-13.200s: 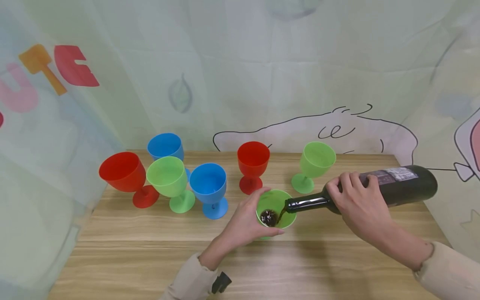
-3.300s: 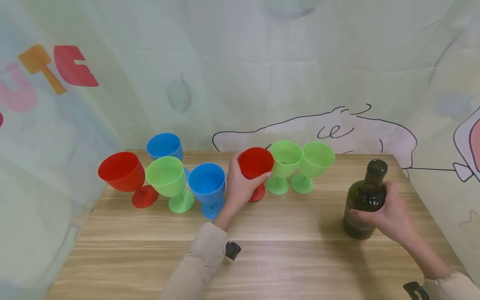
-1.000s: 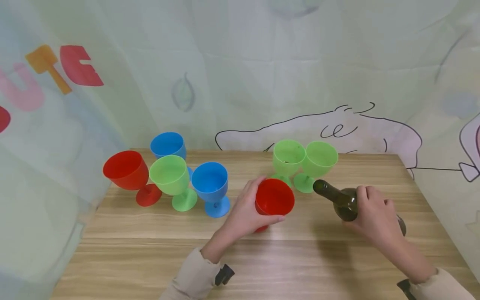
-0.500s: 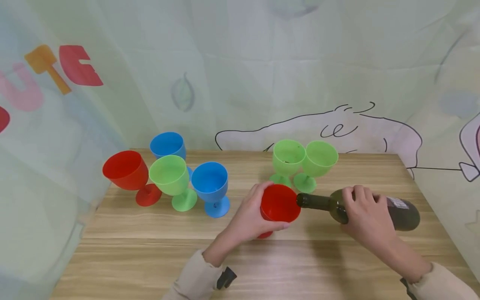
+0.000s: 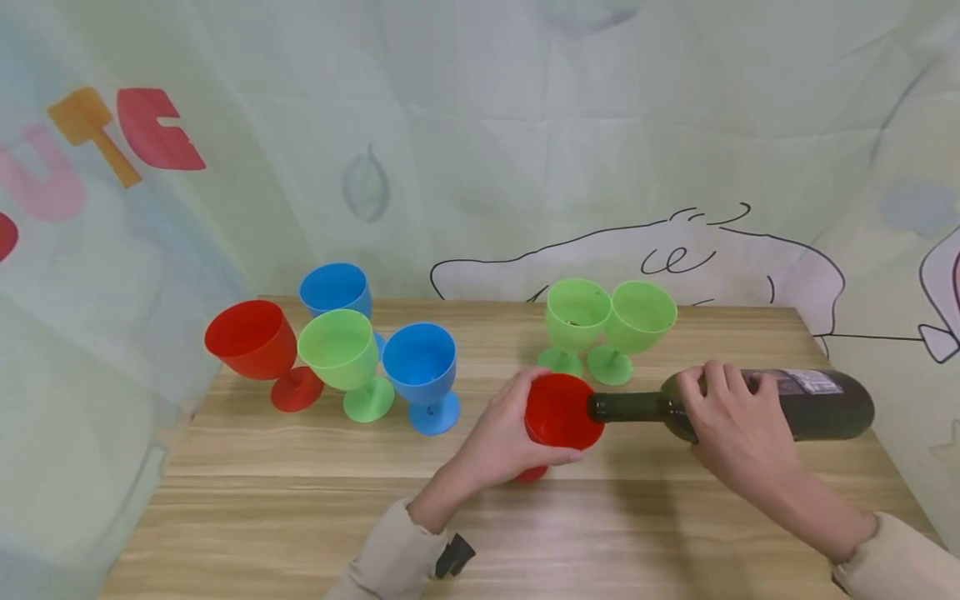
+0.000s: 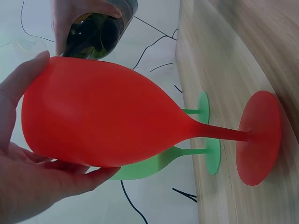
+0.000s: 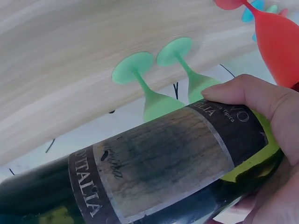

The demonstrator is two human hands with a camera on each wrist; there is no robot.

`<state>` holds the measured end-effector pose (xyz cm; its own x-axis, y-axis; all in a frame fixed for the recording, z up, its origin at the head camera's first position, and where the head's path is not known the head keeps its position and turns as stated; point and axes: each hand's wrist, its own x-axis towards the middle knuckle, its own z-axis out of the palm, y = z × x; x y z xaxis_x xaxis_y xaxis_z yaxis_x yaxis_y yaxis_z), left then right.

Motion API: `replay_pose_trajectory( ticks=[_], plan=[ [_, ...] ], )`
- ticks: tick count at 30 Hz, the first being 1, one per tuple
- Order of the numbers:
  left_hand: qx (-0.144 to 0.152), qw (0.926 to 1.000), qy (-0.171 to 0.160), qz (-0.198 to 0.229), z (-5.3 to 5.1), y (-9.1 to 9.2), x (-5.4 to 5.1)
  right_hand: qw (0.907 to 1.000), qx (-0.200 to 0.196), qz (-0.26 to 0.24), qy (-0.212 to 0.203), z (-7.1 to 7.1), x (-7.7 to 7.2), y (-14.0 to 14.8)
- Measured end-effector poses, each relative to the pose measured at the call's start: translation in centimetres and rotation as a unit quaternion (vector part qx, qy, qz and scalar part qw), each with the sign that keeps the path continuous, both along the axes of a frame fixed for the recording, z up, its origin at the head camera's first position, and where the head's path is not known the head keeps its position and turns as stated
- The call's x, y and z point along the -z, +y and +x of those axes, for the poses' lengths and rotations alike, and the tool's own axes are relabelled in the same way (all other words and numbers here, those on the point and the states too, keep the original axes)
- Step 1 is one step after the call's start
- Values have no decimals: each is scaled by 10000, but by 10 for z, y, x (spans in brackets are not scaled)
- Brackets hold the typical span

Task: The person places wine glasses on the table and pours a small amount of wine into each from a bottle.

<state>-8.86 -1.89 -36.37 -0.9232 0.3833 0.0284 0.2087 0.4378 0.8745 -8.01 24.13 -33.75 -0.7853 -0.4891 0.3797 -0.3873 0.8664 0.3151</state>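
My left hand (image 5: 502, 437) grips a red plastic goblet (image 5: 564, 412) by its bowl, thumb on the near side. In the left wrist view the goblet's bowl (image 6: 98, 114) is between thumb and fingers, its foot at the tabletop; contact cannot be made out. With my right hand (image 5: 738, 425) I hold a dark green wine bottle (image 5: 828, 404) around its body, lying almost level. Its mouth is at the goblet's right rim. No stream of liquid shows. The bottle's label (image 7: 163, 163) fills much of the right wrist view.
Two green goblets (image 5: 577, 315) stand side by side at the back right; one has a little dark matter inside. On the left are a red goblet (image 5: 253, 340), a green goblet (image 5: 339, 350) and two blue goblets (image 5: 420, 362). A printed curtain (image 5: 480, 167) hangs behind the wooden table (image 5: 300, 525).
The bottle has tipped to nearly level and its mouth moved left to the red goblet. That goblet came forward from the back. The green goblet held first now stands at the back.
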Motion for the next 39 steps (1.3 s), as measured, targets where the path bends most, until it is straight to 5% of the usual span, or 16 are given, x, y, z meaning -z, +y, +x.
replay_pose_trajectory(
  ticks=[19,39],
  plan=[
    [6,9999,112,70,1,2,3,9973,-496,307,450,-2,-16,0],
    [23,9993,155,327,1,3,6,9970,-403,544,371,-1,-23,1]
  ],
)
